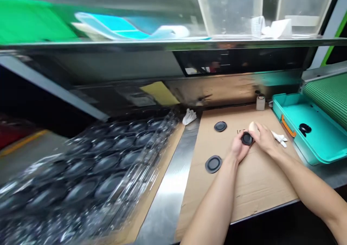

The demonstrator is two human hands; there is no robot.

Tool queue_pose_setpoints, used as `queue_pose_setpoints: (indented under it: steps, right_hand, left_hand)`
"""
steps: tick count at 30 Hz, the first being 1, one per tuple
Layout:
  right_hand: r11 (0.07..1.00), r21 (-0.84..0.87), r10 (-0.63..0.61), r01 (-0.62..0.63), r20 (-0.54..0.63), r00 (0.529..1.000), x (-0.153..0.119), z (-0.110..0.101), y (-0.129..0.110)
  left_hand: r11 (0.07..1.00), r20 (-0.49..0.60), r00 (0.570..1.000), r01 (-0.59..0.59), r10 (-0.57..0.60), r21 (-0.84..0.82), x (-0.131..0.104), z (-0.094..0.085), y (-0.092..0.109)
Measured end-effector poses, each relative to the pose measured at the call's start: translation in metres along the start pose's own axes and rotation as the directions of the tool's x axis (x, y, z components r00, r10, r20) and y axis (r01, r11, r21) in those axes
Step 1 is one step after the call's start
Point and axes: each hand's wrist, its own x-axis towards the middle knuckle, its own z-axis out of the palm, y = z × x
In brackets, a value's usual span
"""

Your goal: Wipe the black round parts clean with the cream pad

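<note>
My left hand (238,148) is closed around a small round black part (247,138) with a raised rim, held just above the cardboard sheet. Beside it my right hand (263,138) is closed on a cream-coloured rounded thing (252,127), whose kind I cannot make out, and its fingertips come close to the black part. To the left on the cardboard lie two flat black discs with flanges, one farther back (220,126) and one nearer (213,164). A white glove (279,138) lies right behind my right hand.
A turquoise bin (325,161) with a few black parts (305,128) stands right, beside a green ribbed belt (329,93). A small bottle (260,102) stands at the back. Clear plastic trays of black parts (105,169) fill the left. A metal shelf (173,45) overhangs the bench.
</note>
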Motion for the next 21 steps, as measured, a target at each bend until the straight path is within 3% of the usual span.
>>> queue_pose_setpoints:
  steps: [5,12,14,18,21]
  right_hand:
    - [0.987,0.142,0.075,-0.078,0.032,0.997,0.0,-0.005,0.013]
    - [0.997,0.066,-0.018,0.027,-0.142,0.99,-0.015,-0.01,-0.01]
    - [0.999,0.042,-0.001,0.006,-0.114,0.994,-0.021,-0.008,-0.022]
    - [0.996,0.091,0.006,-0.013,0.077,0.997,-0.028,-0.003,-0.038]
    - [0.996,0.039,0.075,-0.077,0.045,0.996,-0.023,-0.002,-0.04]
  left_hand:
    - [0.999,0.055,0.997,0.051,-0.05,-0.006,0.0,-0.009,0.0]
    - [1.0,0.084,0.996,0.012,-0.011,-0.019,0.006,-0.009,-0.009]
    - [0.999,0.069,0.997,-0.044,0.045,-0.021,0.007,-0.009,-0.013]
    - [0.997,0.014,0.997,-0.074,0.074,-0.009,0.008,-0.011,-0.012]
    - [0.998,0.052,0.997,-0.06,0.061,-0.022,0.008,-0.011,-0.009]
